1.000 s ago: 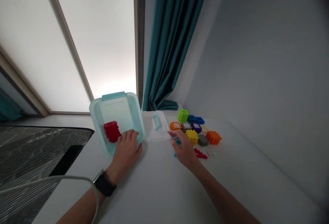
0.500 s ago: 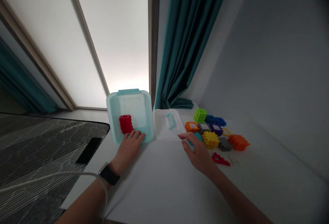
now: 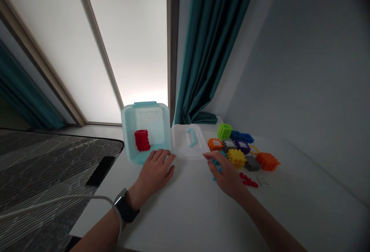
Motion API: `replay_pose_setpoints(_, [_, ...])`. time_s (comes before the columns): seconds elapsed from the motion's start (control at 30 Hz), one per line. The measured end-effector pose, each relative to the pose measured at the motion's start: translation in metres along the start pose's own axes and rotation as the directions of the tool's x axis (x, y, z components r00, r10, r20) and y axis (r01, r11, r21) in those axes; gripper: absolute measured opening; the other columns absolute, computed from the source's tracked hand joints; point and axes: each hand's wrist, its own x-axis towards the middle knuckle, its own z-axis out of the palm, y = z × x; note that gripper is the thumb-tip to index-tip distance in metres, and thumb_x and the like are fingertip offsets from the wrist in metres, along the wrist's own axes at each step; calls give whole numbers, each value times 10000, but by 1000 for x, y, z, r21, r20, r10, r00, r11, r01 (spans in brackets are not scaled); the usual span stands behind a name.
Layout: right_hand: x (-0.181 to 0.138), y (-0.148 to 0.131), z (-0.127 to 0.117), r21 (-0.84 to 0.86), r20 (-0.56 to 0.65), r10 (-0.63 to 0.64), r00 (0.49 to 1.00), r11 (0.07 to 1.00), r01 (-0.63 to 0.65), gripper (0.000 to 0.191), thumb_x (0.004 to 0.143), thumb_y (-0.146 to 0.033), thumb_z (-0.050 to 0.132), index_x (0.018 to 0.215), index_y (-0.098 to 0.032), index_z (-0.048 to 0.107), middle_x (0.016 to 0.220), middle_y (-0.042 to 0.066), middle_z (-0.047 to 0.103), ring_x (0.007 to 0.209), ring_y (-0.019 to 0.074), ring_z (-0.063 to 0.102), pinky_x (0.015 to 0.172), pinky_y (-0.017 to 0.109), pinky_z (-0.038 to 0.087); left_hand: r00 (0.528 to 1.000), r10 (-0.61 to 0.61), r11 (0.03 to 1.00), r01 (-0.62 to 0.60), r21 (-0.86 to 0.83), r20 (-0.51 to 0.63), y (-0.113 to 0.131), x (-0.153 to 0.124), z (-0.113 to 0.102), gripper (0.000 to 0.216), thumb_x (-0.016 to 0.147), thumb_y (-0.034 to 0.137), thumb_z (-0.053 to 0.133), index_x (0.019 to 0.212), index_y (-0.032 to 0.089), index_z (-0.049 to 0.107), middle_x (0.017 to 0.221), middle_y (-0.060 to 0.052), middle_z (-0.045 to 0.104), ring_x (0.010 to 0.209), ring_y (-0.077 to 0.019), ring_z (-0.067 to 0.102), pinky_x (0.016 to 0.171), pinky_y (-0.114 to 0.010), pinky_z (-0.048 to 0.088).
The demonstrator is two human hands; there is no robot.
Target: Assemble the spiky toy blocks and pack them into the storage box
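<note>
My left hand [image 3: 156, 170] is open, its fingers spread at the front edge of a clear, light-blue-tinted box [image 3: 125, 136]. Inside the box lies a red bumpy block [image 3: 142, 140], apart from my fingers. My right hand [image 3: 227, 175] curls around light-blue toothed pieces [image 3: 216, 163], which show between and below thumb and fingers; my palm hides the rest. Close to that hand are a yellow toothed block [image 3: 237, 158], an orange block with a white label [image 3: 215, 144] and a red piece [image 3: 248, 180].
A clear lid [image 3: 180, 140] with a light-blue handle [image 3: 192, 137] lies beside the box. Further right are green [image 3: 224, 131], dark blue [image 3: 243, 136], purple [image 3: 242, 146], grey [image 3: 252, 163] and orange [image 3: 268, 161] pieces. A cable [image 3: 72, 197] crosses my left forearm.
My left hand has drawn back out of the box and moved slightly right. My right hand has closed around the light-blue pieces, and more of them shows below the thumb.
</note>
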Motion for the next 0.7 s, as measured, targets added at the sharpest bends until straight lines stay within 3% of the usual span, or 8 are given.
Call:
replay_pose_setpoints(0.13, [-8, 0, -13, -24, -34, 0, 999, 1000, 0, 207, 947, -257, 465, 1047, -239, 645, 1059, 67, 686, 1030, 237, 637, 939, 423, 499, 993, 104, 993, -100, -68, 49, 32, 19, -3, 202, 925, 168, 506, 1110, 205, 579, 1111, -90, 641, 1001, -265, 586, 857, -420, 465])
replay_pose_setpoints(0.33, [-20, 24, -47, -98, -112, -8, 994, 995, -3, 205, 938, -235, 465, 1021, -228, 653, 996, 70, 693, 970, 235, 642, 892, 412, 516, 982, 184, 938, -167, -305, 29, 58, 64, 18, 178, 927, 200, 515, 1090, 223, 583, 1083, -70, 645, 1004, -247, 598, 870, -407, 482])
replay_pose_setpoints(0.53, [-26, 59, -68, -164, -248, 0, 969, 986, -42, 209, 943, -224, 457, 1018, -217, 652, 1006, 88, 693, 994, 253, 631, 906, 438, 504, 983, 179, 874, -146, -464, 28, 66, 140, 42, 281, 910, 230, 524, 1189, 203, 535, 1155, -89, 632, 1080, -246, 595, 955, -407, 478])
replay_pose_setpoints(0.7, [-27, 70, -76, -163, -334, 0, 943, 985, -58, 217, 948, -200, 450, 1040, -215, 646, 1010, 91, 683, 995, 245, 625, 914, 430, 500, 982, 156, 882, -92, -461, 103, 73, 215, 66, 498, 861, 251, 579, 1332, 177, 434, 1293, -125, 550, 1167, -255, 565, 1019, -412, 451])
